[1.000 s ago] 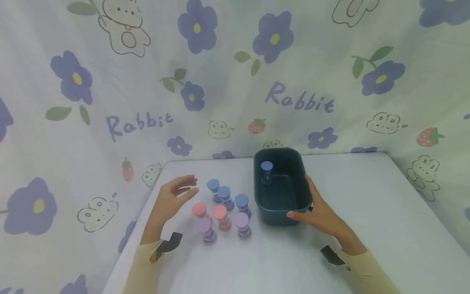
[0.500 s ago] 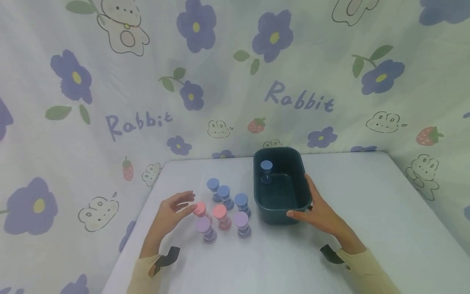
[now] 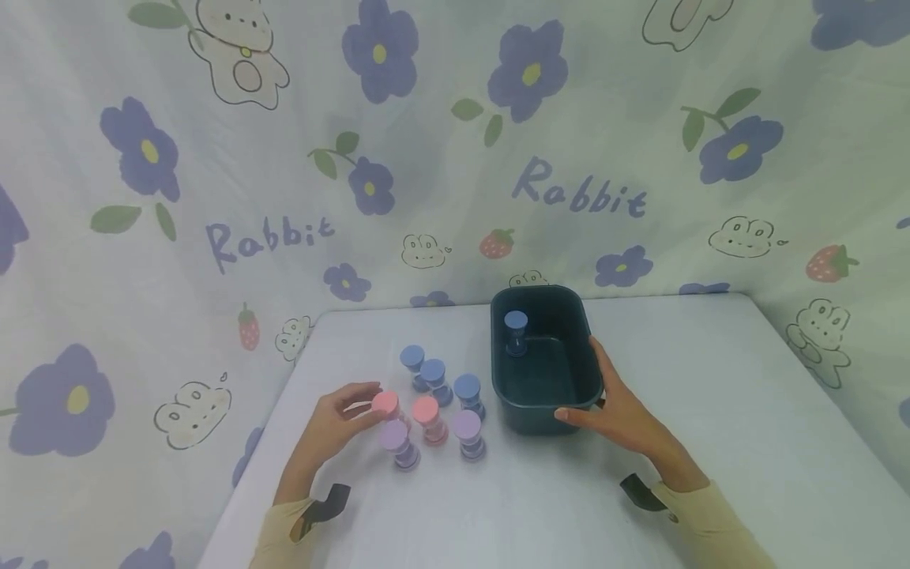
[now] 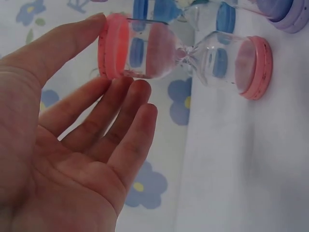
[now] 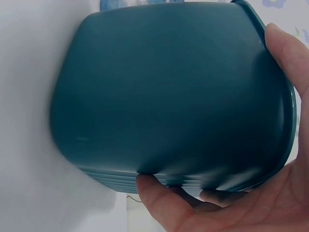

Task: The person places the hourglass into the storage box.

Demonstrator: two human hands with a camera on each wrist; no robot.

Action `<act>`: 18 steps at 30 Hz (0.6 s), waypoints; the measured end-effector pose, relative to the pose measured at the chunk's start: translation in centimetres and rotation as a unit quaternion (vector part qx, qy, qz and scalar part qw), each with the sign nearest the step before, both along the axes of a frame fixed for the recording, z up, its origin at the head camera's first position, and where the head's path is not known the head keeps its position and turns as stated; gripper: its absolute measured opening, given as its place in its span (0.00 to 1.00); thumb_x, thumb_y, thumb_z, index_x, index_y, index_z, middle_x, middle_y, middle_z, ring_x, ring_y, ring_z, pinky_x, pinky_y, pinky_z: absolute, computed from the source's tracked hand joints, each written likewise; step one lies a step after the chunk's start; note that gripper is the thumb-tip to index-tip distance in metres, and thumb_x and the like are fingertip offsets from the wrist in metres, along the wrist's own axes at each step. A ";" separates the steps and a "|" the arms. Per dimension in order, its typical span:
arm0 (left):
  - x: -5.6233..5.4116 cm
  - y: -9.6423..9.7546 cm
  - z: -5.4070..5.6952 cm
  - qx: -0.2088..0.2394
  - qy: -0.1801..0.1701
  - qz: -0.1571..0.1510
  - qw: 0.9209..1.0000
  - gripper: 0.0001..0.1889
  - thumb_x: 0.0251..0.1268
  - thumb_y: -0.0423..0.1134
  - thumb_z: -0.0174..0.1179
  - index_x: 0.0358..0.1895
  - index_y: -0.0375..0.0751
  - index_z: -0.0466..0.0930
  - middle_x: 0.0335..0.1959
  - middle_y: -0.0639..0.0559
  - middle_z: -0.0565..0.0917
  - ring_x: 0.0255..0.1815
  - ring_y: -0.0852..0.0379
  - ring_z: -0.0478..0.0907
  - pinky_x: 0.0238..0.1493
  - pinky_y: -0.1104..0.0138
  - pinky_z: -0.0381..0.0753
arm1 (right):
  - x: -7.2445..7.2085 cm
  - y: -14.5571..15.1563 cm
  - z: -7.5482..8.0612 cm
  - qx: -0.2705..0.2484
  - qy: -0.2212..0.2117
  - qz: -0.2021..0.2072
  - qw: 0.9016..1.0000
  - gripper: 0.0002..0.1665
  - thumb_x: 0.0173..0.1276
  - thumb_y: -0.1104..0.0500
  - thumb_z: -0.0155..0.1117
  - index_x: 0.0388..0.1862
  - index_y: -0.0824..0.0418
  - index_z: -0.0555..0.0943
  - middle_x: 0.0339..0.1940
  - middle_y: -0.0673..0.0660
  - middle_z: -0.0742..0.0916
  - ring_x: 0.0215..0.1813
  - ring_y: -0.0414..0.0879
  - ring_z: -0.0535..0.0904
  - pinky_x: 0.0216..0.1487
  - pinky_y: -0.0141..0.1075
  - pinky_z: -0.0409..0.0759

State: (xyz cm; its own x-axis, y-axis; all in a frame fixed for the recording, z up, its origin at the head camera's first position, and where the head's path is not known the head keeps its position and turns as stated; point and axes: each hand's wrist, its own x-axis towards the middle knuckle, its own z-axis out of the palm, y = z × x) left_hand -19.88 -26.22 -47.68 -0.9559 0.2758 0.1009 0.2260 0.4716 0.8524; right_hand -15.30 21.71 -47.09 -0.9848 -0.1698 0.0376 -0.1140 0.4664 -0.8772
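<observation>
My left hand (image 3: pixel 334 423) is at a pink hourglass (image 3: pixel 386 405), its thumb and fingertips on either side of the top cap. In the left wrist view this pink hourglass (image 4: pixel 186 55) stands on the table, sand in both bulbs. My right hand (image 3: pixel 626 411) grips the near right corner of a dark teal bin (image 3: pixel 543 419), thumb on the rim at the near end and fingers along the ribbed side. Inside the bin stands a blue hourglass (image 3: pixel 516 332). A second pink hourglass (image 3: pixel 430 419) is just right of the first.
Several blue hourglasses stand behind the pink ones, one blue hourglass (image 3: pixel 468 391) nearest the bin. Two purple hourglasses are in front, a left one (image 3: pixel 398 442) and a right one (image 3: pixel 471 433). A patterned cloth (image 3: pixel 426 158) hangs behind the white table (image 3: pixel 526 506).
My left hand has come down and toward the near pink hourglass, and its thumb and fingers have closed on the cap. The right hand and bin have stayed put.
</observation>
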 end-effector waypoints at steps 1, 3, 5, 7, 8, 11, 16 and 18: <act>0.0 0.0 -0.1 0.001 -0.004 -0.001 1.000 0.29 0.61 0.42 0.75 0.65 0.40 0.79 0.63 0.41 0.84 0.57 0.80 0.78 0.67 0.54 0.81 | 0.0 0.0 0.0 -0.003 -0.001 0.001 1.000 0.74 0.60 0.44 0.79 0.87 0.47 0.33 0.88 0.64 0.47 0.83 0.73 0.51 0.70 0.73 0.67; 0.0 0.0 -0.3 -0.001 -0.014 -0.001 1.000 0.30 0.61 0.43 0.75 0.65 0.39 0.79 0.64 0.41 0.83 0.57 0.81 0.78 0.67 0.54 0.81 | 0.0 0.0 0.0 -0.007 -0.002 0.003 1.000 0.74 0.60 0.45 0.79 0.86 0.47 0.33 0.88 0.64 0.47 0.83 0.73 0.50 0.70 0.73 0.66; 0.0 0.0 -0.5 -0.004 -0.018 -0.002 1.000 0.29 0.61 0.43 0.75 0.65 0.40 0.79 0.64 0.42 0.83 0.57 0.81 0.77 0.67 0.56 0.81 | 0.0 -0.1 -0.1 -0.009 -0.003 0.002 1.000 0.74 0.60 0.45 0.79 0.86 0.47 0.33 0.88 0.63 0.47 0.83 0.73 0.50 0.70 0.73 0.66; 0.0 0.1 -0.6 -0.004 -0.020 -0.004 1.000 0.28 0.61 0.43 0.74 0.65 0.41 0.79 0.64 0.43 0.83 0.57 0.81 0.77 0.66 0.58 0.82 | 0.0 -0.1 0.0 -0.006 -0.001 0.002 1.000 0.74 0.60 0.45 0.79 0.86 0.47 0.33 0.88 0.63 0.47 0.83 0.73 0.51 0.70 0.73 0.67; 0.0 0.1 -0.6 -0.002 -0.019 -0.003 1.000 0.28 0.61 0.43 0.75 0.64 0.42 0.80 0.63 0.43 0.84 0.57 0.81 0.77 0.66 0.59 0.82 | 0.0 0.0 0.0 -0.004 0.000 0.001 1.000 0.74 0.60 0.45 0.79 0.86 0.48 0.33 0.88 0.64 0.47 0.83 0.73 0.51 0.70 0.73 0.67; -0.1 0.2 -0.7 -0.001 -0.012 0.000 1.000 0.26 0.61 0.44 0.75 0.62 0.44 0.81 0.62 0.45 0.85 0.58 0.80 0.78 0.65 0.63 0.83 | 0.0 0.0 0.0 0.000 0.003 0.000 1.000 0.74 0.60 0.44 0.79 0.87 0.48 0.33 0.88 0.64 0.47 0.83 0.74 0.51 0.70 0.73 0.67; -0.3 0.1 -1.1 -0.008 0.004 0.020 1.000 0.23 0.61 0.46 0.75 0.59 0.48 0.83 0.60 0.49 0.86 0.58 0.78 0.77 0.62 0.72 0.83 | 0.0 0.0 0.1 -0.003 0.003 0.002 1.000 0.74 0.60 0.45 0.79 0.86 0.48 0.33 0.88 0.65 0.47 0.82 0.74 0.51 0.70 0.73 0.67; -0.4 0.0 -1.1 -0.005 0.012 0.027 1.000 0.23 0.61 0.45 0.75 0.59 0.47 0.84 0.59 0.48 0.86 0.58 0.79 0.77 0.60 0.75 0.82 | 0.0 0.0 0.0 0.000 0.001 0.001 1.000 0.75 0.60 0.44 0.79 0.86 0.48 0.33 0.88 0.64 0.47 0.83 0.74 0.51 0.70 0.73 0.67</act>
State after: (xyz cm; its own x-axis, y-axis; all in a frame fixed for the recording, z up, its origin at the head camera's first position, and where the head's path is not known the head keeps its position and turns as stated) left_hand -20.33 -26.27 -48.79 -0.9666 0.2251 0.1226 0.2213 0.4914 0.8423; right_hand -15.31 21.75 -47.07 -0.9843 -0.1721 0.0389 -0.1161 0.4658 -0.8773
